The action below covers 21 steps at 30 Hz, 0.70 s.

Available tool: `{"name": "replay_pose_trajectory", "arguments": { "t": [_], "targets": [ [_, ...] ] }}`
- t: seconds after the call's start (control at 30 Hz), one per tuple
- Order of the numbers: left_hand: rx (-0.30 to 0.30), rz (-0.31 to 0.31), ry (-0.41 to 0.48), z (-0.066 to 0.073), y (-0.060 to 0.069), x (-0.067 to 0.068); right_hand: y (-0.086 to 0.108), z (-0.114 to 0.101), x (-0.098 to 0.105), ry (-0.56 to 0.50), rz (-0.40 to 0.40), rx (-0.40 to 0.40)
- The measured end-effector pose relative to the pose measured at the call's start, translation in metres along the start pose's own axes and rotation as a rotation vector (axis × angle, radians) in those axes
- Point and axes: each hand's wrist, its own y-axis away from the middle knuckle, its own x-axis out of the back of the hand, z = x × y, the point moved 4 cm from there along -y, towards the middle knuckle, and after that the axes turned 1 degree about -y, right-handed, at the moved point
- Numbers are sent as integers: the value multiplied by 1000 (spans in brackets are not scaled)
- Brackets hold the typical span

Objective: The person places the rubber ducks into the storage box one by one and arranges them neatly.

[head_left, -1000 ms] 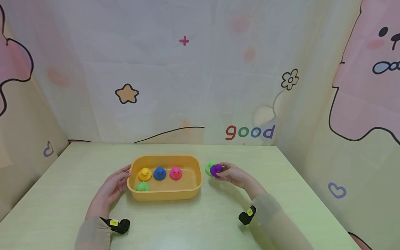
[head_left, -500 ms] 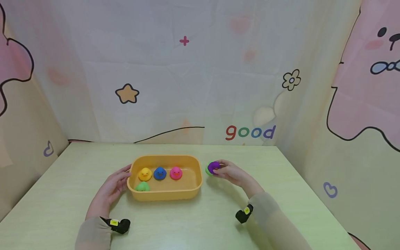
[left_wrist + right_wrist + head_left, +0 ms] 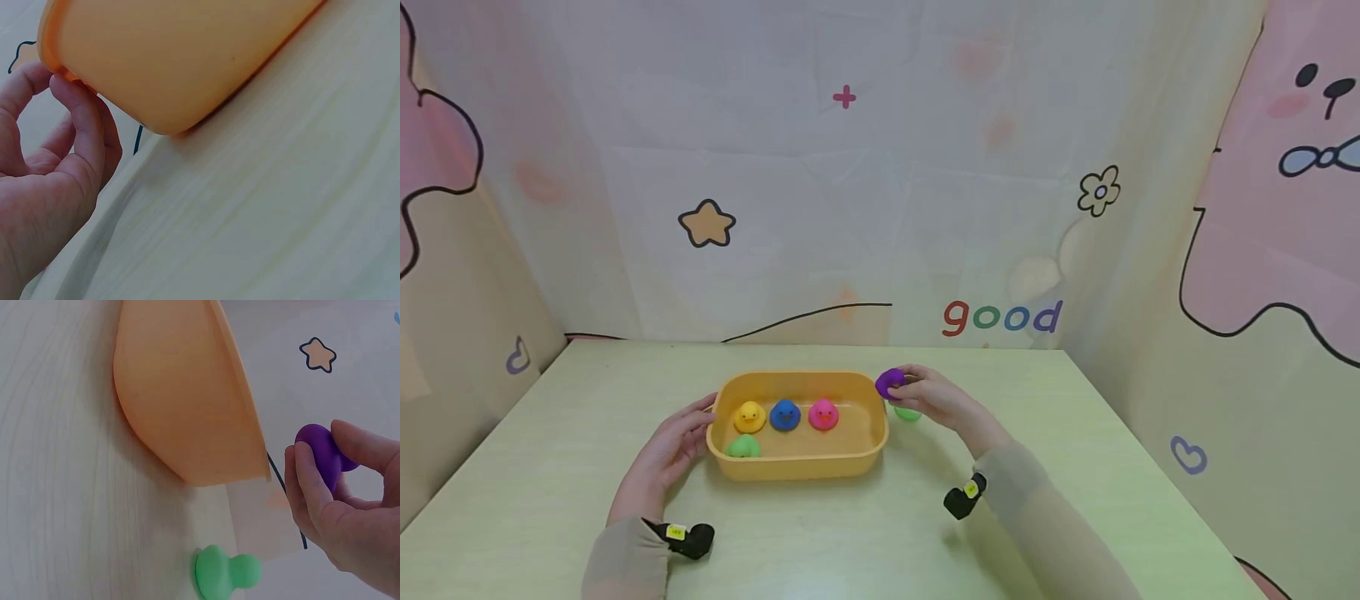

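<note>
My left hand [image 3: 664,454] pinches the left rim of an orange-yellow plastic tub [image 3: 801,472], which stands on the table; the left wrist view shows thumb and fingers at that rim. Inside the tub sit a yellow rubber duck [image 3: 749,417], a blue one [image 3: 786,415], a pink one [image 3: 823,415] and, partly hidden by the front wall, a light green one [image 3: 743,447]. Raised beside the tub's right rim, my right hand [image 3: 946,403] holds a purple rubber duck [image 3: 319,453] between thumb and fingers. Beneath that hand, a second green duck [image 3: 215,573] rests on the table.
A pale wood-grain table [image 3: 820,542] carries everything. Printed fabric [image 3: 790,167] with cartoon figures hangs behind it and along both sides. Each sleeve bears a small black camera, one at the left wrist [image 3: 700,542] and one at the right [image 3: 957,502].
My right hand has lifted the purple duck and moved it left, from in front of the green duck to the tub's right rim. The left hand and tub stay in place.
</note>
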Motion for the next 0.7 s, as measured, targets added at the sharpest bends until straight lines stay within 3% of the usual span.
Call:
{"name": "replay_pose_trajectory", "arguments": {
  "t": [0.3, 0.7],
  "targets": [
    [-7, -2, -26, 3, -1, -2, -11, -10, -44, 2, -47, 24],
    [-18, -12, -19, 3, 1, -3, -23, -3, -94, -12, -67, -16]
  ]
}}
